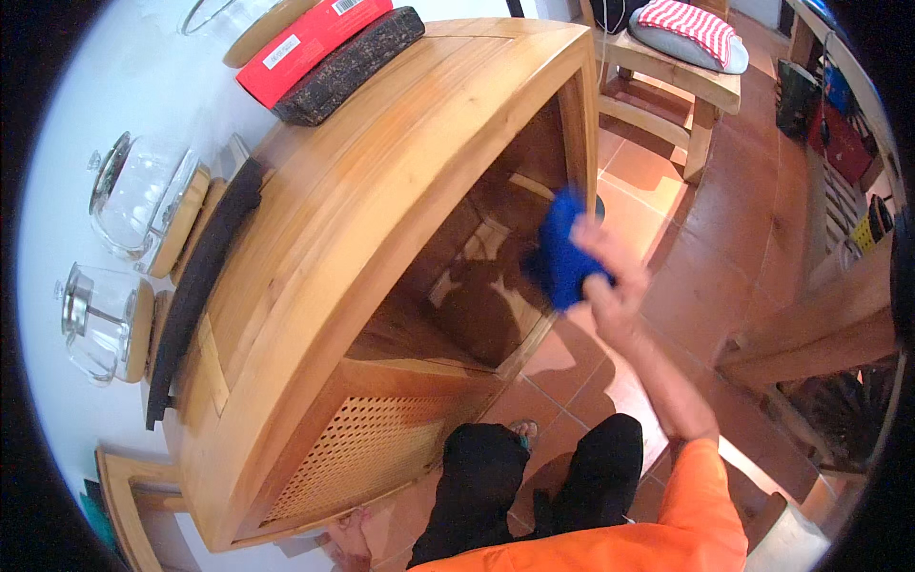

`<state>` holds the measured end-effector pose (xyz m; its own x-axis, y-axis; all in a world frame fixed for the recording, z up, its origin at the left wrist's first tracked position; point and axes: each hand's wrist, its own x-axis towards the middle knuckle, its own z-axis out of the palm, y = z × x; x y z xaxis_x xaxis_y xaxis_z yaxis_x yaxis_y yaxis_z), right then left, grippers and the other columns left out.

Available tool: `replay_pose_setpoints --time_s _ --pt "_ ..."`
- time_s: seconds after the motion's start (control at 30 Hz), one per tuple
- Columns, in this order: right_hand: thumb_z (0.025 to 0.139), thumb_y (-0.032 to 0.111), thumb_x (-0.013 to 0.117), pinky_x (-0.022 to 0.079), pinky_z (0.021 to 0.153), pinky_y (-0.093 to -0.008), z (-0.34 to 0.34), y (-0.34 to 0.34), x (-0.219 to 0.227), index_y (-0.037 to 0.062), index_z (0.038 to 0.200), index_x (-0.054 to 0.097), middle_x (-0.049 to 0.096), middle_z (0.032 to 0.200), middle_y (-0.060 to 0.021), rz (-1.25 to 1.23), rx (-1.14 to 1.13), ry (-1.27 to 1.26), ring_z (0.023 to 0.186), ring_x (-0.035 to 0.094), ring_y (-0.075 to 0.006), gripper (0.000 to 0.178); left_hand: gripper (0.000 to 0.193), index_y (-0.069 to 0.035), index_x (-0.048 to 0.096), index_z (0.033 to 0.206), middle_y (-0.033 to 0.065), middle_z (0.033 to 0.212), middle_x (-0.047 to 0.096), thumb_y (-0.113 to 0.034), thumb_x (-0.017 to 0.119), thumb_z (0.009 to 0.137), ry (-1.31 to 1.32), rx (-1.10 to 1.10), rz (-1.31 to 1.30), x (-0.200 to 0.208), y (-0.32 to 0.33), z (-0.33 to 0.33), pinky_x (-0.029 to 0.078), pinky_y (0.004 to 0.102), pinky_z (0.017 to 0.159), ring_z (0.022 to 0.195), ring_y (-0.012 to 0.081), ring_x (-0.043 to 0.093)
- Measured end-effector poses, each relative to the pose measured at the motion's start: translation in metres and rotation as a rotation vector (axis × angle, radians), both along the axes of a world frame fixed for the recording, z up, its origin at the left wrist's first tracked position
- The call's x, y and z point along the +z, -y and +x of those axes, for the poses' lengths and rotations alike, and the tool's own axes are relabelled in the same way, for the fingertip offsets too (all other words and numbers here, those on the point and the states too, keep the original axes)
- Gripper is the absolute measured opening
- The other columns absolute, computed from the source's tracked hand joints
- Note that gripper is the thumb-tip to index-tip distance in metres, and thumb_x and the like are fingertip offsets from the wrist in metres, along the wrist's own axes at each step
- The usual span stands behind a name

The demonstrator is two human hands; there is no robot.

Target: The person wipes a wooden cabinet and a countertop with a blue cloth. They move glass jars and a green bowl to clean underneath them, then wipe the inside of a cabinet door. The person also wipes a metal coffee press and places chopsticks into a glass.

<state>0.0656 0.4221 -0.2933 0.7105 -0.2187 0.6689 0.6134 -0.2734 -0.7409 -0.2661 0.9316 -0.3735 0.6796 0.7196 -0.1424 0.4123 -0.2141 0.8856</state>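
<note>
My right hand [615, 276] is closed around a blue cloth [562, 257], in front of the opening of a wooden cabinet [400, 162]. Motion blurs both the hand and the cloth. Inside the dark opening [467, 296] fall patches of light and a shadow. Below left of it is a panel of woven cane [353, 448]. My left hand [351, 541] shows only in part at the lower edge, by the cabinet's near bottom side. How its fingers are set, I cannot make out.
Glass teapots [143, 200] on wooden stands, a long black tray [205, 286], a red box [305, 48] and a dark block [353, 71] line the cabinet top. A wooden stool [667, 71] bears a striped cloth [686, 29]. Wooden furniture [820, 315] stands right on the tiled floor [705, 257].
</note>
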Motion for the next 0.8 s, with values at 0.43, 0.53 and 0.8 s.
replay_pose_setpoints --time_s 0.43,0.53,0.8 --pt "0.084 0.015 0.061 0.043 0.075 -0.0392 0.076 0.025 -0.142 0.0062 0.095 0.069 0.054 0.108 -0.0029 -1.057 -0.491 0.034 0.096 0.049 -0.0298 0.015 0.040 0.007 0.045 0.121 0.0176 0.097 0.065 -0.003 0.065 0.088 -0.020 0.036 -0.129 0.027 0.020 0.008 0.060 0.0346 0.075 0.077 0.0263 0.069" --pt "0.081 0.014 0.063 0.047 0.084 -0.0442 0.065 0.022 -0.216 0.0101 0.086 0.073 0.058 0.112 -0.0096 -1.187 -0.338 -0.522 0.105 0.052 -0.0357 0.012 0.040 0.005 0.048 0.121 0.0163 0.099 0.065 -0.003 0.067 0.087 -0.053 0.024 -0.115 0.028 0.016 0.012 0.058 0.0361 0.079 0.087 0.0269 0.068" --pt "0.074 0.005 0.057 0.049 0.093 -0.0363 0.017 0.032 -0.211 0.0030 0.097 0.073 0.068 0.108 -0.0171 -0.237 -0.083 -0.818 0.100 0.066 -0.0322 0.028 0.035 0.000 0.054 0.119 0.0155 0.112 0.060 -0.009 0.067 0.087 -0.502 -0.345 0.419 0.027 -0.008 -0.011 0.056 0.0391 0.082 0.096 0.0245 0.062"
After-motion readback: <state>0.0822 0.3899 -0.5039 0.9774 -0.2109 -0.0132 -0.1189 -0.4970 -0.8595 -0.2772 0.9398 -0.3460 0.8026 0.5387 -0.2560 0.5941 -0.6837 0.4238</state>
